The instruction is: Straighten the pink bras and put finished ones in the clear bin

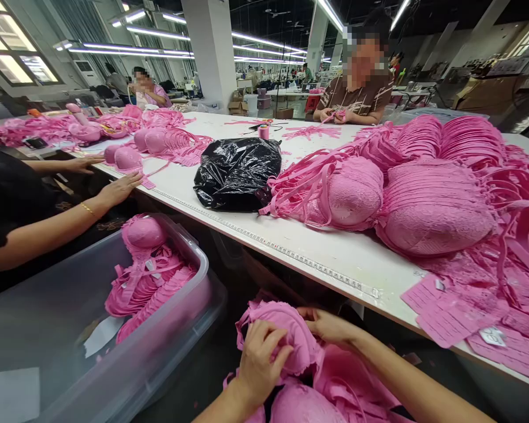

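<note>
A pink lace bra (286, 335) lies in my lap below the table's edge, on top of more pink bras (335, 388). My left hand (260, 361) presses on its cup with fingers curled around the fabric. My right hand (328, 326) pinches the far edge of the same bra. Both hands are closed on it.
A long white table (291, 247) carries big stacks of pink bras (423, 200), pink tags (449, 317), a black plastic bag (238, 173) and a thread spool (263, 131). A grey plastic bin (92, 352) with bras stands at my left. A co-worker's arms (70, 217) reach in from the left; other people sit across.
</note>
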The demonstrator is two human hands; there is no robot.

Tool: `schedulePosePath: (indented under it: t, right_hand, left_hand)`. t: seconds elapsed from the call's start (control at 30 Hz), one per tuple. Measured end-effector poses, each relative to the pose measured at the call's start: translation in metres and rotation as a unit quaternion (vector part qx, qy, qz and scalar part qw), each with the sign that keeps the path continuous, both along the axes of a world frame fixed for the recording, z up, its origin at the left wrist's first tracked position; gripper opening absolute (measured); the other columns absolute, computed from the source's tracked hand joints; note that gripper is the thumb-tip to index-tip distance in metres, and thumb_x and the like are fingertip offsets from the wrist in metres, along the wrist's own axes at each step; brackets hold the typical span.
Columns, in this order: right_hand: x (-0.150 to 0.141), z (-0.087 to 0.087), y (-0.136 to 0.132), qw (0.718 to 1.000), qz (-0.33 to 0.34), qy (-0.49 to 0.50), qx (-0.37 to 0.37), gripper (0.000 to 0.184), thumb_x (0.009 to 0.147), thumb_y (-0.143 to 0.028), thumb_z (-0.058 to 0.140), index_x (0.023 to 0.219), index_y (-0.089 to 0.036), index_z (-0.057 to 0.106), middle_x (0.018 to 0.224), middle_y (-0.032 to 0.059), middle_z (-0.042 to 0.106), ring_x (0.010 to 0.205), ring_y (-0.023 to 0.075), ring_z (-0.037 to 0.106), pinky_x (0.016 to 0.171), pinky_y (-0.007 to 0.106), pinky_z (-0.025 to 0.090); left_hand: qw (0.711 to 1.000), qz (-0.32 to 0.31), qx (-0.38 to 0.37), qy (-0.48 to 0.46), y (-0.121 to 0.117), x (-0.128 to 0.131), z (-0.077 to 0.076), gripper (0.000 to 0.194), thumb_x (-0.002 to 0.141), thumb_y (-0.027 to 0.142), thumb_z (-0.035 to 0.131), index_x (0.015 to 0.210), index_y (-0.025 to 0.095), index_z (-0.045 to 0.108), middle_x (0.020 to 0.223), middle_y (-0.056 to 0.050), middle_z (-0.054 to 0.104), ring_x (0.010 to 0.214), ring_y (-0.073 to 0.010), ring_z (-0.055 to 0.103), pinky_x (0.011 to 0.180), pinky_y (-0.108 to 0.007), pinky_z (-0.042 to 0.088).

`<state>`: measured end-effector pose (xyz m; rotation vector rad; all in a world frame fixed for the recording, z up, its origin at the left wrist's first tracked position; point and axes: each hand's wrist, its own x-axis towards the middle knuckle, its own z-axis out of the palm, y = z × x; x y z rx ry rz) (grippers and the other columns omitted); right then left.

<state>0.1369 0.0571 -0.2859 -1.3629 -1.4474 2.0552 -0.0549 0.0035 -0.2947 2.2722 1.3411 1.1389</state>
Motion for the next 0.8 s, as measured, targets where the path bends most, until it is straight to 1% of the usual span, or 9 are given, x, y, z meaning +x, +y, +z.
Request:
schedulePosePath:
  t: [0.03,0.13,0.23,0.33,0.43,0.6,0.67,0.7,0.8]
  right_hand:
    - [-0.001,0.001,0.000,1.000,0.001,0.019,-0.013,0.021,0.064,-0.035,0.064,0.070,-0.017,0.055,0.054,-0.0074,0.047,0.042,0.0038,0.031,0.040,0.017,0.023]
    - [-0.005,0.003,-0.001,0.999,0.011,0.037,-0.016,0.019,0.063,-0.031,0.062,0.067,-0.017,0.050,0.050,-0.0092,0.041,0.041,0.0032,0.028,0.039,0.016,0.020]
    - [-0.009,0.004,0.000,0.999,0.013,0.028,-0.010,0.017,0.062,-0.029,0.059,0.065,-0.018,0.047,0.048,-0.0100,0.039,0.040,0.0031,0.027,0.039,0.016,0.018]
    - [-0.011,0.003,0.001,1.000,0.013,0.004,-0.002,0.011,0.060,-0.023,0.056,0.063,-0.018,0.047,0.046,-0.0098,0.040,0.038,0.0037,0.028,0.038,0.016,0.020]
    - [-0.011,0.000,0.003,0.999,0.001,-0.032,0.016,0.005,0.060,-0.016,0.051,0.061,-0.018,0.046,0.046,-0.0093,0.040,0.039,0.0044,0.030,0.038,0.017,0.020]
    - [-0.009,0.002,0.003,0.998,0.010,-0.054,0.037,0.006,0.061,-0.011,0.051,0.059,-0.017,0.049,0.046,-0.0088,0.040,0.042,0.0048,0.029,0.040,0.017,0.020]
    - [-0.008,0.004,0.003,0.998,0.018,-0.048,0.037,0.002,0.063,-0.014,0.054,0.062,-0.016,0.053,0.048,-0.0081,0.043,0.043,0.0053,0.031,0.042,0.017,0.023]
    - [-0.008,0.005,0.003,0.998,0.021,-0.044,0.036,0.000,0.064,-0.016,0.055,0.064,-0.016,0.055,0.050,-0.0075,0.046,0.044,0.0058,0.034,0.043,0.017,0.025]
    - [-0.005,0.006,0.001,0.999,0.025,-0.032,0.029,0.010,0.067,-0.025,0.059,0.072,-0.016,0.060,0.054,-0.0053,0.052,0.048,0.0077,0.040,0.046,0.018,0.031]
  left_hand:
    - [1.000,-0.011,-0.005,0.015,-0.001,0.003,0.001,0.011,0.080,0.018,0.059,0.089,0.020,0.064,0.075,-0.004,0.061,0.071,-0.0184,0.057,0.065,-0.032,0.046]
    - [1.000,-0.009,-0.002,0.030,-0.001,0.010,-0.001,0.012,0.083,0.014,0.052,0.082,0.019,0.063,0.072,-0.004,0.061,0.068,-0.0172,0.056,0.064,-0.031,0.043]
    - [0.999,-0.008,0.014,0.034,-0.001,0.012,-0.005,0.016,0.085,0.012,0.049,0.076,0.019,0.061,0.070,-0.003,0.060,0.067,-0.0169,0.055,0.063,-0.030,0.042]
    - [0.999,-0.004,0.021,0.040,-0.002,0.010,-0.007,0.019,0.084,0.010,0.045,0.073,0.018,0.058,0.069,-0.004,0.059,0.067,-0.0177,0.054,0.063,-0.031,0.041]
    - [1.000,0.004,0.003,0.028,-0.003,0.006,-0.006,0.018,0.085,0.010,0.043,0.073,0.018,0.054,0.070,-0.004,0.058,0.068,-0.0178,0.053,0.065,-0.031,0.041]
    - [0.999,-0.010,-0.033,-0.013,-0.003,-0.001,-0.003,0.017,0.085,0.012,0.044,0.073,0.019,0.053,0.071,-0.003,0.058,0.069,-0.0166,0.053,0.067,-0.031,0.042]
    - [0.997,0.021,-0.046,-0.049,0.000,-0.005,-0.006,0.016,0.085,0.014,0.046,0.072,0.019,0.054,0.072,-0.003,0.057,0.071,-0.0167,0.054,0.068,-0.030,0.044]
    - [0.994,0.056,-0.053,-0.074,0.001,-0.009,-0.009,0.014,0.085,0.016,0.047,0.073,0.019,0.054,0.073,-0.003,0.057,0.072,-0.0167,0.055,0.068,-0.030,0.045]
    - [0.972,0.162,-0.090,-0.143,0.003,-0.020,-0.016,0.007,0.081,0.024,0.055,0.077,0.019,0.056,0.074,-0.002,0.057,0.069,-0.0155,0.056,0.065,-0.027,0.048]
